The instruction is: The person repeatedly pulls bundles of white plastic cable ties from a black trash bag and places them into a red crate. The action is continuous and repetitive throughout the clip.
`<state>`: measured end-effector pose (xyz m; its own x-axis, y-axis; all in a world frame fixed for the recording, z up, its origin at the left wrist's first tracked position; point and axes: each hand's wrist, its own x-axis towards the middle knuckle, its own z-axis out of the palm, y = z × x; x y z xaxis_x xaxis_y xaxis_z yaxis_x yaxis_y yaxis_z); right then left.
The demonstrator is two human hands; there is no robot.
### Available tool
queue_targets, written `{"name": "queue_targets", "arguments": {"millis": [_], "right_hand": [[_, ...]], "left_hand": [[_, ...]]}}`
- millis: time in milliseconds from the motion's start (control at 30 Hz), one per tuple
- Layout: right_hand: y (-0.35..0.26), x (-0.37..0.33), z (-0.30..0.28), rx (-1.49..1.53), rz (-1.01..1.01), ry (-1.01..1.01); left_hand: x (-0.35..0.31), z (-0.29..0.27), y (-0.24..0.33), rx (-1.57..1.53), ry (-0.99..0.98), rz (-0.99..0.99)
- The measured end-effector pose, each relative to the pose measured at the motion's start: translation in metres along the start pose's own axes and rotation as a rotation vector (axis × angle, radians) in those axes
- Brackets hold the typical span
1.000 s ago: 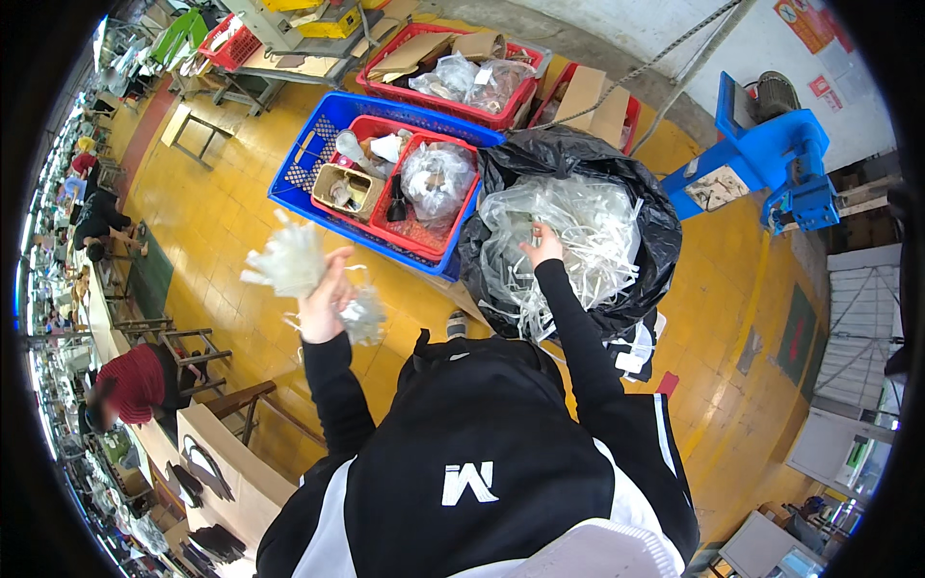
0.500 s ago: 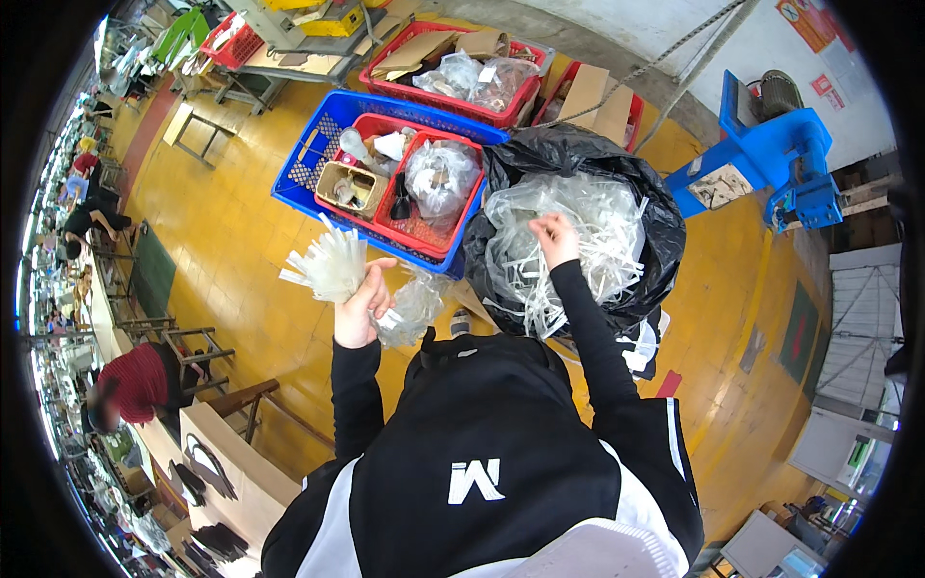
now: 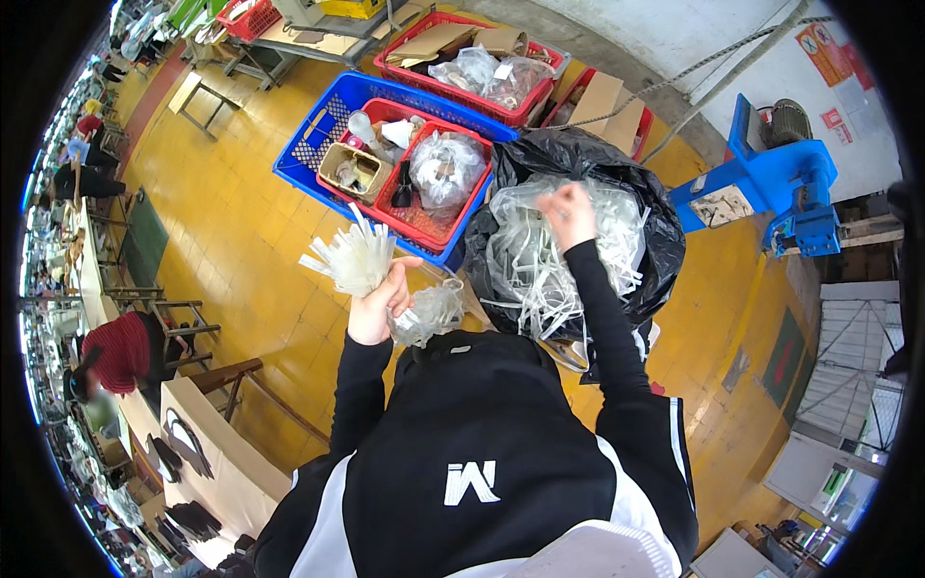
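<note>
From my remote seat, far left of the left grip, I see a co-worker [image 3: 120, 352] bent beside other work. Lower, left of the same grip, a bench [image 3: 217, 424] carries dark pieces [image 3: 193, 520], laid flat in groups, probably so they can be picked up easily.

My left grip [image 3: 379, 310] has its fingers wrapped around a bundle [image 3: 352, 258] of pale strips. The ends fan out above the grip, up and to the left; I judge the hold is low so that those ends stay free and roughly even. Just right of the grip hangs a clear clump [image 3: 427, 313]; I cannot tell whether it belongs to the bundle.

Beyond the left grip sits a blue crate [image 3: 301, 154]. Red trays [image 3: 429, 223] and a beige box [image 3: 342, 188] are nested inside it, likely to keep small odds and ends apart.

Right of the crate, my right grip [image 3: 568, 212] is over the black bag [image 3: 665, 241]. Its fingers look bunched, but blur keeps me from telling whether they pinch anything or touch what is below. Loose strips [image 3: 617, 252] lie tangled under and around it, some trailing over the near rim; the bag's wide mouth seems meant to leave them within reach.

Well right of that grip stands a blue machine [image 3: 809, 169].
</note>
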<state>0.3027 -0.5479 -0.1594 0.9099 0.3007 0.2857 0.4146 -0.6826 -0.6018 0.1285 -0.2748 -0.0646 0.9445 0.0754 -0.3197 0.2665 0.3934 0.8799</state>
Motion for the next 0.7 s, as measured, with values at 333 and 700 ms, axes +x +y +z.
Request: {"name": "queue_targets", "arguments": {"millis": [333, 700], "right_hand": [[-0.158, 0.015, -0.094, 0.574, -0.306, -0.306], [-0.082, -0.094, 0.028, 0.23, -0.125, -0.635]], "left_hand": [[0.02, 0.046, 0.001, 0.036, -0.223, 0.25], [0.007, -0.076, 0.092, -0.222, 0.331, 0.682]]}}
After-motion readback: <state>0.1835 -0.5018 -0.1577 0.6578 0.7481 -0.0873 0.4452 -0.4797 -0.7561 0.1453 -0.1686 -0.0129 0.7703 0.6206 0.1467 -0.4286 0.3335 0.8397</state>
